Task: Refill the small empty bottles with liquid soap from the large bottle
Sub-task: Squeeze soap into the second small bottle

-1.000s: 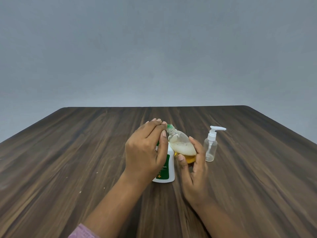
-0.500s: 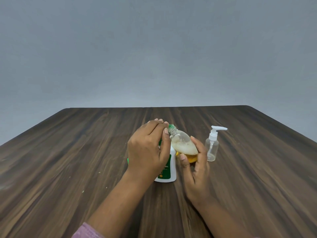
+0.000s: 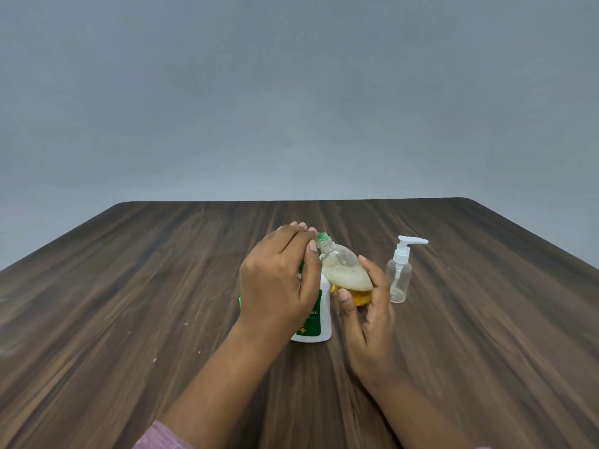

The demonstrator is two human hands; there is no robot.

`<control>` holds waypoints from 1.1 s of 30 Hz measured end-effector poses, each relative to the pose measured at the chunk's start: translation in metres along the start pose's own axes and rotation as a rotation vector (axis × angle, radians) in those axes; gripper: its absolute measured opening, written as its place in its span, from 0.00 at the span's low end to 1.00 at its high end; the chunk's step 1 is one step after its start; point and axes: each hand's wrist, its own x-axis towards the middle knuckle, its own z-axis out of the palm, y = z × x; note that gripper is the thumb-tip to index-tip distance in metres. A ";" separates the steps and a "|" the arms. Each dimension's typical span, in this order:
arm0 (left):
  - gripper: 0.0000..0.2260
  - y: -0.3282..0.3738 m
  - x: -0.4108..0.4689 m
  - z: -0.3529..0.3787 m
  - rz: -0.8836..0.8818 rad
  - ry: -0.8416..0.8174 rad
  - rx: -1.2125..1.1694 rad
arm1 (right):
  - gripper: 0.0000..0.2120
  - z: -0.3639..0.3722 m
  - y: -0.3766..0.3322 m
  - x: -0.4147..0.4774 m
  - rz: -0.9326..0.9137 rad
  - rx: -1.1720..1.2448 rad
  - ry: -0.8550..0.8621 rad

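My right hand (image 3: 366, 325) holds a clear teardrop bottle (image 3: 343, 270) with amber soap and pale foam inside, tilted so its neck points up and to the left. A green cap (image 3: 323, 236) sits on that neck, and the fingertips of my left hand (image 3: 275, 286) are pinched on it. A white bottle with a green label (image 3: 319, 322) stands on the table behind my left hand, which hides its top. A small empty clear pump bottle (image 3: 399, 280) with a white pump head stands upright to the right, apart from both hands.
Everything sits on a dark wooden table (image 3: 129, 286) in front of a plain grey wall. A small green piece (image 3: 240, 303) shows at the left edge of my left hand; I cannot tell what it is.
Both hands and the tilted bottle have stayed almost in place, with only a slight shift in the view. My left fingertips remain on the green cap.
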 end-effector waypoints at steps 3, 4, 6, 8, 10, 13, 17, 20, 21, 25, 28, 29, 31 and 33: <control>0.15 0.000 0.003 -0.001 0.021 -0.013 0.040 | 0.19 0.000 0.000 0.000 0.014 0.020 -0.008; 0.15 0.000 0.002 0.000 0.026 -0.002 0.037 | 0.19 0.000 0.000 0.000 0.014 0.019 -0.012; 0.15 -0.001 -0.004 0.002 0.018 0.024 0.021 | 0.18 -0.001 -0.001 0.000 0.002 0.001 -0.016; 0.15 -0.002 -0.010 0.004 -0.009 0.032 0.002 | 0.18 -0.002 0.000 0.000 -0.001 -0.019 -0.023; 0.16 -0.003 -0.013 0.006 -0.032 0.034 -0.008 | 0.19 -0.002 0.000 -0.001 0.005 -0.021 -0.024; 0.16 -0.002 -0.011 0.007 -0.028 0.029 -0.003 | 0.19 -0.002 -0.001 0.000 0.002 -0.016 -0.021; 0.16 -0.001 -0.005 0.003 -0.005 0.019 0.014 | 0.19 -0.001 -0.002 0.001 0.017 0.016 -0.016; 0.16 -0.001 -0.003 0.002 0.023 0.008 0.031 | 0.19 -0.001 0.000 0.000 0.028 0.029 -0.011; 0.16 -0.001 -0.003 0.002 0.024 0.009 0.030 | 0.19 -0.001 0.000 0.000 0.026 0.026 -0.010; 0.15 -0.002 -0.006 0.006 -0.011 0.037 0.012 | 0.19 -0.001 0.001 0.000 0.016 0.005 -0.010; 0.15 -0.001 -0.007 0.009 -0.029 0.041 0.001 | 0.19 -0.001 0.003 0.000 0.018 -0.003 -0.009; 0.15 -0.001 -0.008 0.009 -0.030 0.042 -0.008 | 0.19 -0.001 0.003 0.000 0.016 -0.006 -0.008; 0.15 -0.001 -0.010 0.007 -0.031 0.039 -0.023 | 0.18 -0.001 0.003 0.000 0.011 -0.012 -0.011; 0.16 -0.001 -0.010 0.004 -0.031 0.039 -0.027 | 0.19 -0.001 0.003 0.000 0.009 -0.019 -0.014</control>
